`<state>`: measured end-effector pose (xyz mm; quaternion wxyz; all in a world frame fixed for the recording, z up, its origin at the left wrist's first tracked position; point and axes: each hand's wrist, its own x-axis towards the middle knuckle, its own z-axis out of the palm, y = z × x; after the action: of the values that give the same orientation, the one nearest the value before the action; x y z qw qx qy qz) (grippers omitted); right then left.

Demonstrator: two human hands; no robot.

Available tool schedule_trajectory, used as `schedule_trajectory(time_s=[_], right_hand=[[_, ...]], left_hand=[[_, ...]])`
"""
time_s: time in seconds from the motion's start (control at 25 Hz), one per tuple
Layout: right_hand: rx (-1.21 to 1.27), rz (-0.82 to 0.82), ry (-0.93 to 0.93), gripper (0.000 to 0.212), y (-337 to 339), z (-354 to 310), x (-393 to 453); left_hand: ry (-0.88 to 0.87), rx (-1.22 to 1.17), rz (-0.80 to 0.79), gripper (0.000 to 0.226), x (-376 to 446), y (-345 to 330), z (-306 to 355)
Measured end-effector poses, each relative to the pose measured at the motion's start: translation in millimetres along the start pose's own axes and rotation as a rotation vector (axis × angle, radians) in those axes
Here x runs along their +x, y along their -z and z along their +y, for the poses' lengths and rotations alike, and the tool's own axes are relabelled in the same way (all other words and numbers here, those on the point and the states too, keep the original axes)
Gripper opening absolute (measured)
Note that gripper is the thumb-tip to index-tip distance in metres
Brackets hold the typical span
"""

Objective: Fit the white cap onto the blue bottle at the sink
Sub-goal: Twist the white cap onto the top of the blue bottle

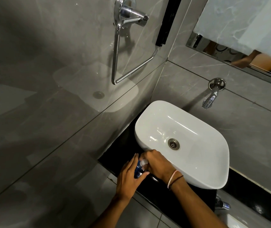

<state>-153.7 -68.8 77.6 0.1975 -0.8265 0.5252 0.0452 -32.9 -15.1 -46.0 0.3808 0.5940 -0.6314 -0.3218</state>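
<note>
Black counter (164,193) just left of the white basin (197,170): left hand (128,176) wraps blue bottle (138,169), right hand (157,163) pinches white cap (143,162) at its neck. Keep btl steady, cap square to neck, then press/twist w/ right — seating can't tell, fingers hide it.

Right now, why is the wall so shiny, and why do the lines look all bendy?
In the head view, the glossy wall tile mirrors the white sink as a pale ghost; the wide-angle lens bends the tile seams; the dim counter leaves the blue bottle dark between the hands.
</note>
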Motion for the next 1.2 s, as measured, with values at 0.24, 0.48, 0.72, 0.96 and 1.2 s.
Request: schedule_trajectory(time_s=[0.24, 0.48, 0.72, 0.96, 1.2], right_hand=[[-0.314, -0.123, -0.014, 0.026, 0.8, -12.8, 14.1], [-0.503, -0.135, 0.064, 0.026, -9.4, -19.8, 10.3], [-0.161, -0.093, 0.077, 0.049, 9.8, -6.6, 3.9], [-0.105, -0.018, -0.005, 0.017, 1.7, -4.9, 1.5], [0.026, 0.000, -0.190, 0.072, 3.7, 3.2, -7.2]], left_hand=[[0.014, -0.002, -0.026, 0.084, 1.0, 3.0, 2.9], [-0.063, 0.052, 0.031, 0.069, -0.9, 8.1, 3.4], [-0.020, 0.075, 0.057, 0.075, 0.5, 3.0, 4.0], [0.005, 0.075, 0.019, 0.082, 0.8, 0.5, 1.4], [-0.034, 0.072, 0.047, 0.075, -0.8, -0.1, -1.3]])
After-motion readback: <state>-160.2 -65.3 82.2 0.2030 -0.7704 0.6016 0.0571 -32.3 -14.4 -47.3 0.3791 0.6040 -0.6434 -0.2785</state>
